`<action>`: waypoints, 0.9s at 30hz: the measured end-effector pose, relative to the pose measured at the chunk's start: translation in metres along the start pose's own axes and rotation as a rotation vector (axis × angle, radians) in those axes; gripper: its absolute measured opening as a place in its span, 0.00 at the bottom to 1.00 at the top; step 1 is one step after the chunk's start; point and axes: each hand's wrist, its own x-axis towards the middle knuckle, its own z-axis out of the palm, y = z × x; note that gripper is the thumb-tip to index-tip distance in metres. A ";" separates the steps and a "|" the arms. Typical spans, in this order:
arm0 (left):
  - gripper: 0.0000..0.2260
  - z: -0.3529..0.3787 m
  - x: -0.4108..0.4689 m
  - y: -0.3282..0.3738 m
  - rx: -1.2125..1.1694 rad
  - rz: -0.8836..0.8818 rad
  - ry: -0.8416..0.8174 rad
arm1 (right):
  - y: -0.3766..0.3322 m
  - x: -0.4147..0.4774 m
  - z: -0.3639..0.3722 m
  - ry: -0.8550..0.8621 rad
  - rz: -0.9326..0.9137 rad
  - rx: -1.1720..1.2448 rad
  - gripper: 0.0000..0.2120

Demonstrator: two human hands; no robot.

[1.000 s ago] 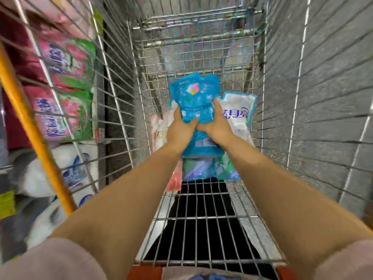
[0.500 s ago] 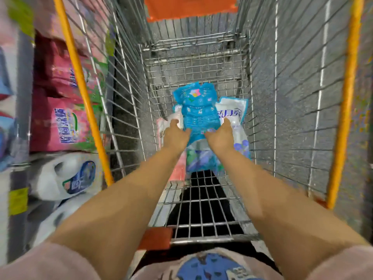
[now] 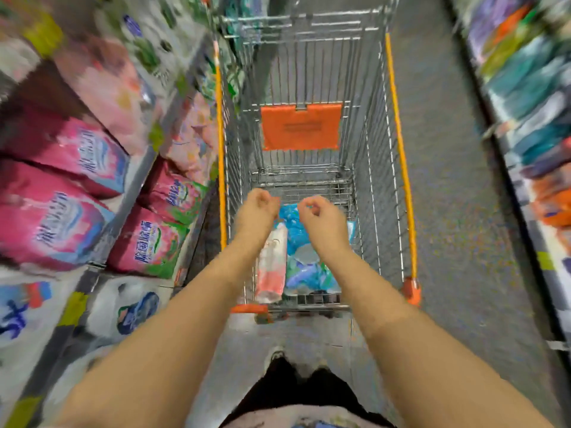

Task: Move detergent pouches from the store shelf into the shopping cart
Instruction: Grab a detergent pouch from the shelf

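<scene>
A wire shopping cart (image 3: pixel 372 193) with orange rim strips stands in front of me. On its floor lies a blue detergent pouch (image 3: pixel 293 231), with a pink-and-white pouch (image 3: pixel 272 267) to its left and a blue-green pouch (image 3: pixel 306 273) under it. Above them hover my left hand (image 3: pixel 258 208) and my right hand (image 3: pixel 319 217), side by side, fingers curled in and holding nothing. Pink detergent pouches (image 3: pixel 148 245) stand on the store shelf at my left.
An orange child-seat flap (image 3: pixel 301 126) hangs across the cart's far half. White detergent jugs (image 3: pixel 129 307) fill the lower left shelf. A blurred shelf of goods (image 3: pixel 531 88) lines the right side, with grey aisle floor (image 3: pixel 457 211) between it and the cart.
Both hands have let go of the blue pouch and risen out of the cart; the pouch stays on the cart floor. My view has pulled back and up.
</scene>
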 end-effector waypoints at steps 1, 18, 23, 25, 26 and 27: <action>0.06 -0.006 -0.012 0.005 -0.016 0.033 0.031 | -0.009 -0.008 -0.006 0.001 -0.046 -0.011 0.07; 0.12 -0.195 -0.387 0.009 -0.190 0.231 0.725 | -0.122 -0.334 -0.017 -0.483 -0.797 -0.013 0.12; 0.13 -0.288 -0.510 -0.019 -0.161 0.259 0.976 | -0.169 -0.473 0.014 -0.654 -1.016 0.092 0.16; 0.13 -0.325 -0.560 -0.034 -0.125 0.250 1.050 | -0.189 -0.529 0.030 -0.696 -1.084 0.137 0.17; 0.13 -0.345 -0.585 -0.040 -0.085 0.237 1.080 | -0.199 -0.558 0.038 -0.722 -1.106 0.169 0.17; 0.13 -0.364 -0.608 -0.046 -0.037 0.229 1.117 | -0.208 -0.586 0.047 -0.752 -1.129 0.198 0.17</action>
